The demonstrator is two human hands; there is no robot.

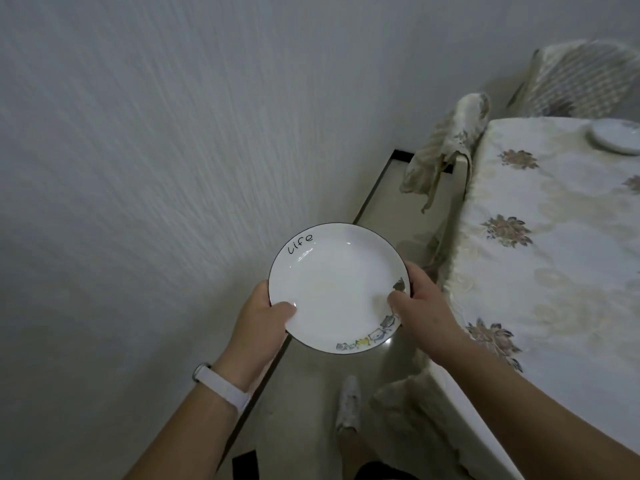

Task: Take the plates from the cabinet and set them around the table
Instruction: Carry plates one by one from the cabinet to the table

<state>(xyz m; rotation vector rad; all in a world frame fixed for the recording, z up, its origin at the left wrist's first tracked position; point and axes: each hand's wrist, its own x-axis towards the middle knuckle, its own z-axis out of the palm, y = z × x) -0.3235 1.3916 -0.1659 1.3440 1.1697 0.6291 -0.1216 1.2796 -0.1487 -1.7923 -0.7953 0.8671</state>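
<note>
I hold a white plate (pixel 337 285) level in front of me, over the floor. It has a thin dark rim, the word "Life" and small cartoon figures along its edge. My left hand (pixel 261 317) grips its left edge with the thumb on top. My right hand (pixel 420 303) grips its right edge the same way. The table (pixel 547 258), under a floral cream cloth, lies to my right. Another white plate (pixel 616 138) rests on it at the far right corner. No cabinet is in view.
A textured white wall (pixel 156 168) fills the left, leaving a narrow strip of floor (pixel 311 410) between it and the table. Two chairs with patterned covers (pixel 446 143) (pixel 581 81) stand at the table's far end. My foot in a white shoe (pixel 348 403) is on the floor.
</note>
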